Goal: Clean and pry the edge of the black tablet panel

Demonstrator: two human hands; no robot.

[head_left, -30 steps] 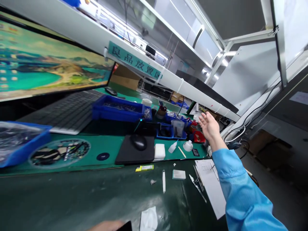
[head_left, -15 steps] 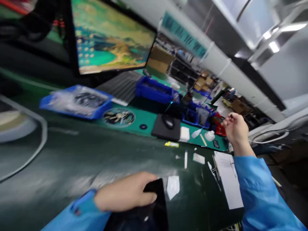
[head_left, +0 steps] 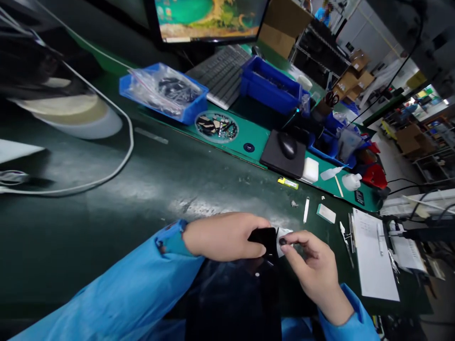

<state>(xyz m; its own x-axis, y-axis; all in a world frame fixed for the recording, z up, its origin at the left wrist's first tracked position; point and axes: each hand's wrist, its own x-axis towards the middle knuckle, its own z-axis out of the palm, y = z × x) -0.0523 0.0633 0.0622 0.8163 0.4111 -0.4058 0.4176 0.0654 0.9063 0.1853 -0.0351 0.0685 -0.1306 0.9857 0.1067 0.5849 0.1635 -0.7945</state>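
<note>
My left hand (head_left: 227,237) is closed on the upper edge of a glossy black flat panel that looks like a tablet (head_left: 234,293), its thumb lying over the dark face. The panel extends down toward my body. Close to its upper right corner, my right hand (head_left: 314,265) pinches a small dark round piece (head_left: 282,241) between thumb and forefinger. What kind of piece this is, I cannot make out. Just behind those fingertips lies a crumpled white wipe or paper (head_left: 280,248), partly covered by the hand.
Beyond my hands lie a yellow-labelled strip (head_left: 287,183), a white stick (head_left: 306,210) and a small box (head_left: 326,213). Papers (head_left: 377,255) lie at right. A mouse (head_left: 287,145), a dish of small parts (head_left: 216,127) and blue bins (head_left: 272,85) line the back; a cable (head_left: 130,142) loops at left.
My right hand has come down from its raised position at the right to the panel's corner. The small dark piece now shows in its fingers. My left hand keeps hold; the view has shifted.
</note>
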